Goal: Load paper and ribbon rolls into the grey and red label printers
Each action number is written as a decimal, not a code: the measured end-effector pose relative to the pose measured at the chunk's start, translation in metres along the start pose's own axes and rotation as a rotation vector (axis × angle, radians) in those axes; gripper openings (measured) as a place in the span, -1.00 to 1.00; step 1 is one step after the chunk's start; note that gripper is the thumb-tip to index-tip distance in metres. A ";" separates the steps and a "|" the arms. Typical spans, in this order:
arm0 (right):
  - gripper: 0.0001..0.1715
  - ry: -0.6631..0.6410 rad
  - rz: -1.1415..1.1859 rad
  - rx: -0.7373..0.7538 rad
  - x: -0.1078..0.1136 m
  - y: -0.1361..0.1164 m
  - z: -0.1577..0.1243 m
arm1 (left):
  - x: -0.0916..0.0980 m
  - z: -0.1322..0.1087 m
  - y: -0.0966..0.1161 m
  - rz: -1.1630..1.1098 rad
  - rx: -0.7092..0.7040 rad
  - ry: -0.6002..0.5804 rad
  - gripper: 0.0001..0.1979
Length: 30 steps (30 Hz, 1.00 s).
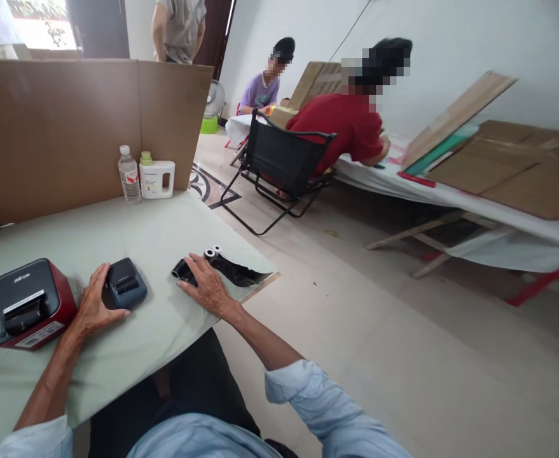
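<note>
On the pale green tabletop, my left hand (91, 305) curls round the near left side of a small dark blue-grey portable printer (133, 289), thumb in front and fingers behind. Just left of that hand stands a larger red and black label printer (26, 302) with a slot on its top. Over to the right, my right hand (207, 286) has its fingers and thumb around a roll of black ribbon (180, 270), partly hidden by the hand. Beyond the fingers lies another black ribbon roll (209, 253) with a white core, its loose black strip (241, 273) trailing toward the table corner.
A cardboard screen (69, 133) closes the table's back. Before it stand a water bottle (129, 178) and a white jug (158, 180). Two seated people work at another table (474, 203), one in a black folding chair (283, 152); a third person (181, 28) stands behind the screen.
</note>
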State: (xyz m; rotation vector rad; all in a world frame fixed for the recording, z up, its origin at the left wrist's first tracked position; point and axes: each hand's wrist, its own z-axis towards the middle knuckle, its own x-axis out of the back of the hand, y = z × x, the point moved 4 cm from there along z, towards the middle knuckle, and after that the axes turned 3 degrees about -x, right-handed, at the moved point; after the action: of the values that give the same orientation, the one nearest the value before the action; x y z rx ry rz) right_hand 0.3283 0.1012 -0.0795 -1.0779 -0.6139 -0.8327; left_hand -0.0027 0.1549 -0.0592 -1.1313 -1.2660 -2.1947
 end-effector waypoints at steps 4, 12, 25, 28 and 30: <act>-0.50 0.253 -0.021 -0.002 0.037 0.011 -0.008 | -0.002 0.001 -0.001 0.032 -0.010 0.008 0.28; -0.56 0.115 -0.145 -0.292 0.078 0.079 -0.014 | -0.001 0.004 0.000 0.003 -0.001 0.012 0.25; -0.53 -0.245 0.461 0.109 -0.033 -0.079 0.026 | 0.004 -0.010 0.007 -0.285 0.109 -0.051 0.06; -0.57 -0.280 0.438 0.086 -0.056 -0.082 0.032 | 0.002 -0.012 0.001 -0.384 0.146 -0.016 -0.11; -0.52 -0.263 0.426 0.090 -0.062 -0.082 0.031 | 0.000 -0.011 -0.003 -0.417 0.161 0.008 -0.17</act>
State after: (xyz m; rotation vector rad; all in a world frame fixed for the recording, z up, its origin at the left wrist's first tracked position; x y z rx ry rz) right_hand 0.2242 0.1283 -0.0754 -1.1903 -0.6047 -0.2940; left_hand -0.0092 0.1467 -0.0640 -0.8531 -1.7704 -2.3195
